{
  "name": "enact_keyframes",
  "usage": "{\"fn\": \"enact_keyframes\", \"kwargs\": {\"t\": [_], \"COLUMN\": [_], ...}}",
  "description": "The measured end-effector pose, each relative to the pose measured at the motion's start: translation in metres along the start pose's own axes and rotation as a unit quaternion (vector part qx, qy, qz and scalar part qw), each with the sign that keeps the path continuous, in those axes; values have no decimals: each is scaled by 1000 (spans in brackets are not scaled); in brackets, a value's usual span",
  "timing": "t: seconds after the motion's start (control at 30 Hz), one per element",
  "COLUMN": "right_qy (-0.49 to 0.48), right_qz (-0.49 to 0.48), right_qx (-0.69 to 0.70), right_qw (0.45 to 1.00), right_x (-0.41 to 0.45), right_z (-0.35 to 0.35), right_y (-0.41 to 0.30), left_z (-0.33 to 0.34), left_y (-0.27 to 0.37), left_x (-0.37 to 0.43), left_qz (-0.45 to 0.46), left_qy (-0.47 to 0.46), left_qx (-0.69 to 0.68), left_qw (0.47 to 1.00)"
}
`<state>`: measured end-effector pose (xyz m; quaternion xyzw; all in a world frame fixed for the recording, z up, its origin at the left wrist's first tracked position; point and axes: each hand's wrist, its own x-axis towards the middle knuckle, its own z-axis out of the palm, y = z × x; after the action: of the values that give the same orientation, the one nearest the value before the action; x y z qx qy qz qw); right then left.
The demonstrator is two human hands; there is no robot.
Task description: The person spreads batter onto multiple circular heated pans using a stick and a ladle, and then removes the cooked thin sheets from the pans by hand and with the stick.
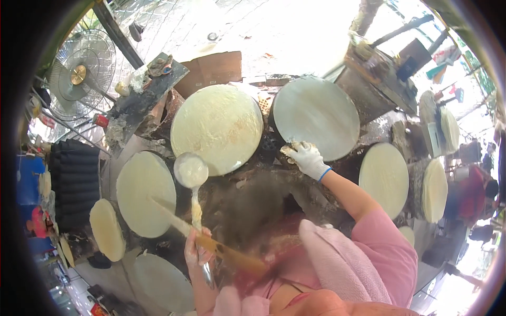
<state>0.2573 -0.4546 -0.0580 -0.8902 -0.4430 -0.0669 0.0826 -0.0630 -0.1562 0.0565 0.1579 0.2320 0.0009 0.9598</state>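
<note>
My left hand [199,248] is closed around the handle of a metal ladle [191,170] holding pale batter and around a wooden spreader [233,254] that crosses it. The ladle's bowl is by the lower left edge of a round griddle covered with pale batter [217,128]. My right hand [309,158], in a white knitted glove with a blue cuff, grips a soiled cloth [290,151] at the lower left rim of a bare, greyish round griddle [316,118]. Left of the ladle, another griddle bears a thin pale sheet [146,194].
Further batter-covered rounds [383,180] lie at the right, beside a stack of pale flatbreads [435,190]. Another stack [107,230] stands at the left. A large fan [78,75] is at the upper left, near a cluttered board [148,100]. A bare griddle [162,282] is at the lower left.
</note>
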Motion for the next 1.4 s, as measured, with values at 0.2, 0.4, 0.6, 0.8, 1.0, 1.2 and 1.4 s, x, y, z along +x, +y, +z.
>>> {"fn": "enact_keyframes", "kwargs": {"t": [0.2,0.4,0.6,0.8,1.0,1.2,1.4], "right_qy": [51,30,33,140,161,49,-22], "right_qz": [-6,193,441,584,652,565,360], "right_qx": [95,-16,-26,-23,49,51,90], "right_qw": [994,981,897,799,739,822,928], "right_x": [139,228,96,-72,-119,-39,143], "right_z": [64,78,45,42,47,13,41], "right_y": [42,205,331,246,130,287,337], "left_z": [9,45,41,59,77,83,86], "left_y": [-1,7,38,58,52,35,14], "left_x": [17,62,102,155,175,181,170], "left_qz": [71,63,21,-25,-38,-49,-39], "left_qy": [113,113,68,-55,-21,38,-8], "left_qx": [-42,-41,-31,36,19,-46,-49], "left_qw": [990,991,997,998,999,997,998]}}
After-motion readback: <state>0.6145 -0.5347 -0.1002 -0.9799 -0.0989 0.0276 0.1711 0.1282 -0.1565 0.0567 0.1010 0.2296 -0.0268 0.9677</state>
